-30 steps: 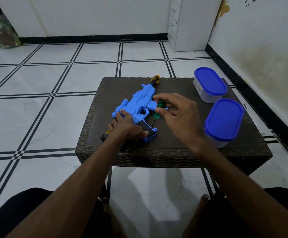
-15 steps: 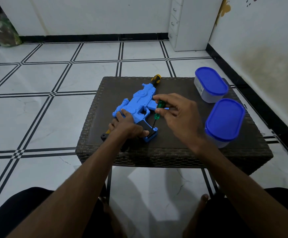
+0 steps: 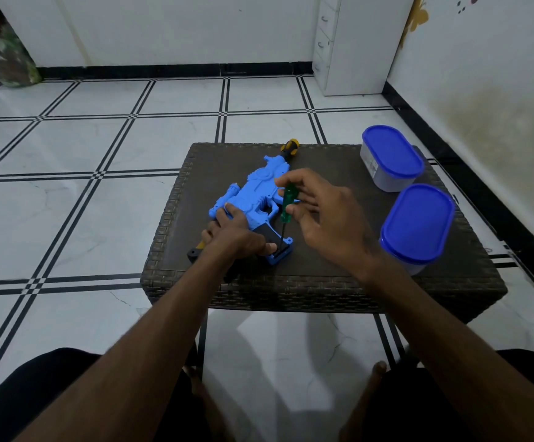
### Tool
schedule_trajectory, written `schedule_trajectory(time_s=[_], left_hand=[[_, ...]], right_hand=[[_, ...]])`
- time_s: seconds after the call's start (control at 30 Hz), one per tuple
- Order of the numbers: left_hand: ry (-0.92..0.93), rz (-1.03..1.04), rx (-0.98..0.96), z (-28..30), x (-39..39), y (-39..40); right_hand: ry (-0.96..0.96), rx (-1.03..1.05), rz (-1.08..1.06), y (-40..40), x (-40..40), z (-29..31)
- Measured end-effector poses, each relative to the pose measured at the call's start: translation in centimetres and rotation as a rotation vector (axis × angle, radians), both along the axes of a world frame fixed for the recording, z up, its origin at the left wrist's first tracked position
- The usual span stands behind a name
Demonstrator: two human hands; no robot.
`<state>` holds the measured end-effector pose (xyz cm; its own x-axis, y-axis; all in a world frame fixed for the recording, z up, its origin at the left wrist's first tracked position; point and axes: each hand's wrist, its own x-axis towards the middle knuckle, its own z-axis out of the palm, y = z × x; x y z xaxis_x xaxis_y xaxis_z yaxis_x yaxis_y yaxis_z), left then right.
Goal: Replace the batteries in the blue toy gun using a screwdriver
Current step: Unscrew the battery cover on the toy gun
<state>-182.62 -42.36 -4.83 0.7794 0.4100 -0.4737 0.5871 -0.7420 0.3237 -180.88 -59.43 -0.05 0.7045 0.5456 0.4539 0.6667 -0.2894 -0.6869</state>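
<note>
- The right hand [image 3: 326, 224] pinches the green handle of a screwdriver [image 3: 288, 202] between thumb and fingertips; the dark shaft slants down to the base of the toy gun's grip.
- The left hand [image 3: 233, 237] presses flat on the near end of the blue toy gun [image 3: 256, 193], fingers spread over the body and the black grip, not curled around anything.
- The toy gun lies on its side at the middle of the table, muzzle pointing far and slightly right.
- A second screwdriver with a yellow-and-black handle [image 3: 291, 148] shows just past the gun's far end.
- A black and yellow object [image 3: 195, 252] peeks out under the left wrist; what it is cannot be told.
- Two blue-lidded containers sit on the right: one far [image 3: 391, 156], one near [image 3: 417, 223], close together.
- The table [image 3: 323, 291] is dark woven wicker, low, one only.
- Around it: white floor tiles with black lines [image 3: 84, 218], white walls with black skirting, a white drawer cabinet [image 3: 348, 43] in the far right corner.
</note>
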Motion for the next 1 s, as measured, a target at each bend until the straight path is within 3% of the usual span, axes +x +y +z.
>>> schedule_trajectory(time_s=[0.17, 0.6, 1.0], left_hand=[[0.005, -0.007, 0.010, 0.1, -0.1, -0.1], [-0.002, 0.002, -0.010, -0.1, -0.2, 0.0], [0.001, 0.002, -0.009, 0.1, -0.1, 0.0]], right_hand=[[-0.076, 0.041, 0.070, 0.3, -0.3, 0.2], [-0.043, 0.009, 0.060, 0.7, -0.5, 0.3], [-0.068, -0.039, -0.037, 0.2, 0.5, 0.7]])
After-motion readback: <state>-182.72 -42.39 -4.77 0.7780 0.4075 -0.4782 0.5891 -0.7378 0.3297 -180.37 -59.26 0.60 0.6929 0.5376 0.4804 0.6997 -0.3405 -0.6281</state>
